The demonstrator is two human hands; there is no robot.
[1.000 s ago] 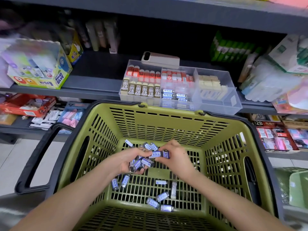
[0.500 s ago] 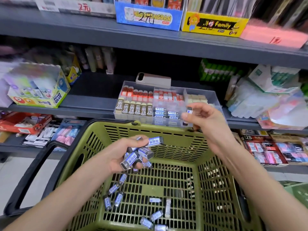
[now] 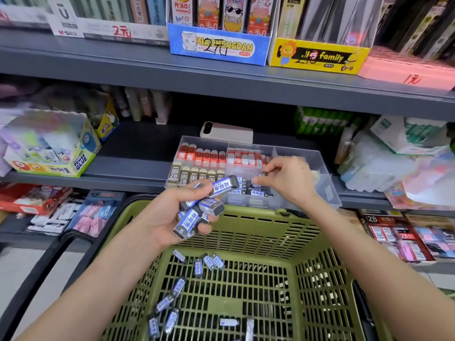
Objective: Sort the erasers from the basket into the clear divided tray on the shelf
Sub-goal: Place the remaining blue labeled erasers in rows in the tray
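My left hand (image 3: 165, 215) is closed around a bunch of black erasers with blue-and-white sleeves (image 3: 197, 212), held above the far rim of the green basket (image 3: 258, 225). My right hand (image 3: 285, 178) pinches one small eraser (image 3: 264, 174) over the middle front compartment of the clear divided tray (image 3: 327, 185) on the shelf. That compartment holds a few matching blue-sleeved erasers (image 3: 256, 191). Red-sleeved and tan 2B erasers (image 3: 194, 177) fill the tray's left compartments. Several loose erasers (image 3: 209, 262) lie on the basket floor.
A pale phone (image 3: 226, 131) lies behind the tray. A Power Glue box (image 3: 51, 148) stands on the shelf to the left, wrapped packs (image 3: 394, 158) to the right. Display boxes line the upper shelf (image 3: 221, 77). The basket's black handle (image 3: 49, 262) hangs at left.
My right hand left the basket with one eraser and now sits over the tray's middle compartment. My left hand rose with its bunch of erasers. The view tilted upward.
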